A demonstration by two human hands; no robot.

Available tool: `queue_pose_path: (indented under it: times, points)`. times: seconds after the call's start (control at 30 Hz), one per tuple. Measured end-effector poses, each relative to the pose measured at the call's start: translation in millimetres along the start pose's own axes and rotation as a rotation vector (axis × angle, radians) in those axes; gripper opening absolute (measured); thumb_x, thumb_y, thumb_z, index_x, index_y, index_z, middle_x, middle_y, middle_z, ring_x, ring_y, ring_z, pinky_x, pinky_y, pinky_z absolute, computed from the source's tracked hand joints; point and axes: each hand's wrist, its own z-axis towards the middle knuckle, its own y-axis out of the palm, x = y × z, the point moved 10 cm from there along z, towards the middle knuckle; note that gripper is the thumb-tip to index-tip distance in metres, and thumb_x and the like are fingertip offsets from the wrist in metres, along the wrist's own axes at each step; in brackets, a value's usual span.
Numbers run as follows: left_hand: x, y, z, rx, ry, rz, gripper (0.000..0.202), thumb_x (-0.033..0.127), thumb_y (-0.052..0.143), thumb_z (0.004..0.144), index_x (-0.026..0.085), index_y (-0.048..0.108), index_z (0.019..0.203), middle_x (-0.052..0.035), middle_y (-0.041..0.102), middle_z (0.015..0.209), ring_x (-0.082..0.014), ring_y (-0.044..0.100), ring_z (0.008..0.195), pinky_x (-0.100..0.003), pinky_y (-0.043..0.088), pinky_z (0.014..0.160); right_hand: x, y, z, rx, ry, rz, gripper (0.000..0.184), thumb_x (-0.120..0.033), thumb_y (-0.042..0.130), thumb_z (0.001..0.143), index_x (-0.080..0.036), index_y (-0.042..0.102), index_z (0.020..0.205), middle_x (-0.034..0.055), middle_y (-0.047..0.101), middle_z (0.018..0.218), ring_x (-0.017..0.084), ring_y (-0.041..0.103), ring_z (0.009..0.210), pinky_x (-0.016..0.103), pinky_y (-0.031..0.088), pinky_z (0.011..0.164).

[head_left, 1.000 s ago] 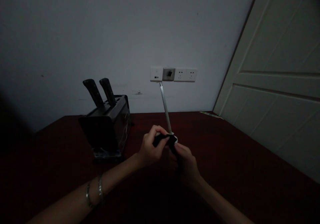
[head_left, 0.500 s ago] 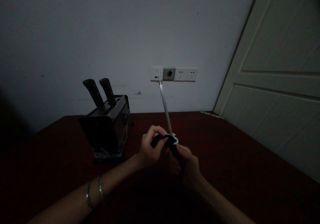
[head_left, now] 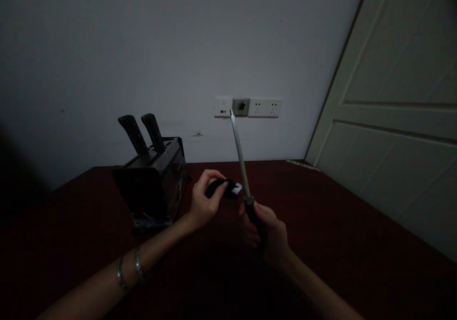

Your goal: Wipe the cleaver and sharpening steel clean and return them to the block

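My right hand (head_left: 266,227) gripped the honing steel (head_left: 240,155), rod pointing up and away; my left hand (head_left: 205,201) pinched a small black-and-white piece (head_left: 223,188) just left of it (nearly touching).

A slim silver honing steel (head_left: 240,155) with a dark handle stands nearly upright above the table, tip leaning slightly left, gripped at the handle. Just left of its base, a small black object with a white end (head_left: 223,188) is held level, apart from the rod.
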Motion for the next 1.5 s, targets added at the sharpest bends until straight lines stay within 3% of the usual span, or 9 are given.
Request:
queue_pose_path:
  times: [0.07, 0.23, 0.47, 0.8, 1.03, 1.17, 1.3, 1.4, 1.5]
  points:
    - [9, -0.1, -1, -0.001, 0.064, 0.005, 0.008, 0.015, 0.053, 0.082, 0.016, 0.048, 0.088, -0.0012, 0.055, 0.078, -0.0118, 0.057, 0.072, -0.023, 0.046, 0.065, 5, -2, 1, 0.017, 0.015, -0.023, 0.029, -0.041, 0.056, 0.078, -0.013, 0.059, 0.073, -0.0071, 0.038, 0.043, 0.002, 0.025, 0.031, 0.014, 0.023, 0.029]
    - [31, 25.8, -14, -0.230, 0.268, 0.071, 0.021, 0.008, 0.052, 0.079, 0.017, 0.046, 0.097, -0.0040, 0.056, 0.085, -0.0135, 0.058, 0.077, -0.026, 0.048, 0.068, 12, -11, 2, 0.069, 0.014, -0.053, 0.030, -0.044, 0.058, 0.076, -0.014, 0.057, 0.072, -0.0076, 0.039, 0.044, 0.003, 0.028, 0.031, 0.015, 0.026, 0.030]
    - [16, 27.4, -12, -0.236, 0.079, 0.028, 0.009, 0.014, 0.049, 0.084, 0.017, 0.045, 0.092, -0.0016, 0.058, 0.077, -0.0106, 0.058, 0.065, -0.022, 0.045, 0.059, 11, -8, 0, 0.065, 0.027, -0.049, 0.033, -0.047, 0.062, 0.071, -0.014, 0.058, 0.073, -0.0083, 0.038, 0.042, 0.002, 0.027, 0.030, 0.014, 0.025, 0.029]
    - [0, 28.0, -9, -0.278, -0.011, 0.007, 0.007, 0.018, 0.051, 0.084, 0.017, 0.047, 0.089, 0.0008, 0.059, 0.069, -0.0101, 0.057, 0.062, -0.020, 0.043, 0.058, 7, 9, -4, -0.049, 0.015, -0.018, 0.029, -0.043, 0.057, 0.077, -0.014, 0.058, 0.075, -0.0083, 0.037, 0.044, 0.002, 0.025, 0.031, 0.014, 0.025, 0.029]
    - [-14, -7.6, 11, 0.011, -0.084, 0.096, 0.014, 0.022, 0.059, 0.079, 0.017, 0.050, 0.089, 0.0012, 0.060, 0.077, -0.0114, 0.060, 0.073, -0.021, 0.046, 0.067, 3, 6, -1, -0.060, -0.032, -0.063, 0.025, -0.038, 0.052, 0.081, -0.015, 0.055, 0.088, -0.0089, 0.040, 0.042, 0.003, 0.026, 0.029, 0.014, 0.026, 0.028]
    - [-14, -2.7, 16, -0.072, -0.096, 0.151, 0.010, 0.025, 0.059, 0.080, 0.017, 0.057, 0.086, -0.0003, 0.064, 0.080, -0.0130, 0.061, 0.075, -0.023, 0.047, 0.068, 6, -1, 2, -0.007, -0.041, -0.153, 0.017, -0.034, 0.056, 0.080, -0.020, 0.046, 0.083, -0.0108, 0.042, 0.038, 0.004, 0.027, 0.025, 0.014, 0.026, 0.025]
    - [-6, 7.5, 14, -0.158, -0.043, 0.140, 0.010, 0.022, 0.056, 0.082, 0.018, 0.061, 0.090, -0.0027, 0.067, 0.089, -0.0152, 0.062, 0.084, -0.028, 0.048, 0.077, 3, -6, 3, 0.053, -0.052, -0.216, 0.025, -0.036, 0.057, 0.079, -0.021, 0.039, 0.072, -0.0106, 0.044, 0.037, 0.004, 0.029, 0.024, 0.014, 0.027, 0.024]
    - [-4, 8.3, 12, -0.145, -0.027, 0.151, 0.011, 0.021, 0.056, 0.082, 0.017, 0.062, 0.089, -0.0038, 0.067, 0.090, -0.0157, 0.062, 0.086, -0.030, 0.047, 0.080, -3, -5, 2, 0.079, -0.069, -0.269, 0.026, -0.039, 0.058, 0.078, -0.020, 0.041, 0.075, -0.0066, 0.054, 0.043, 0.004, 0.033, 0.025, 0.014, 0.027, 0.025]
    - [-3, 1.6, 12, -0.065, 0.005, 0.208, 0.008, 0.022, 0.057, 0.082, 0.016, 0.062, 0.085, -0.0019, 0.065, 0.083, -0.0140, 0.061, 0.079, -0.026, 0.047, 0.073, -10, -6, 2, 0.103, -0.106, -0.315, 0.029, -0.043, 0.059, 0.076, -0.018, 0.044, 0.078, -0.0009, 0.062, 0.055, 0.004, 0.038, 0.027, 0.014, 0.026, 0.025]
